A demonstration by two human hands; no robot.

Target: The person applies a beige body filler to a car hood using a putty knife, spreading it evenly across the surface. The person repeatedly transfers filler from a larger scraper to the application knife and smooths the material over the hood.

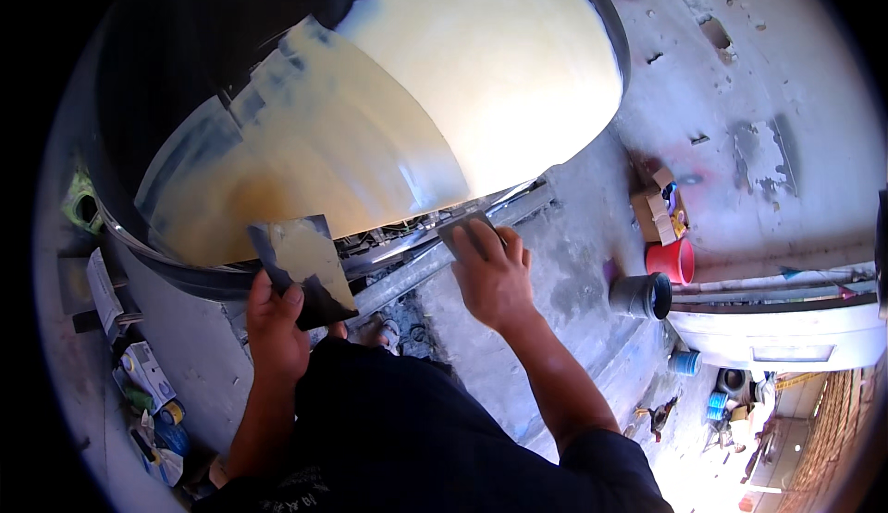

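Note:
My left hand [277, 333] grips the lower edge of a dark flat board [326, 308] smeared with cream-coloured filler paste [301, 247]. My right hand [498, 282] is closed, its fingers laid over a flat grey spreader [450, 232]. The spreader is near the lower edge of a curved vehicle panel [342, 134]; whether it touches the panel, I cannot tell. Pale filler coats much of that panel, with grey-blue streaks and a brownish patch. Beyond a seam, a second, brightly lit cream panel [509, 69] rises toward the right.
A metal beam [421, 271] runs below the panel. To the right stand a cardboard box [655, 219], a red bucket [664, 259] and a dark bucket [634, 296], near a white panel [786, 337]. Several boxes and cans [148, 374] lie at the far left.

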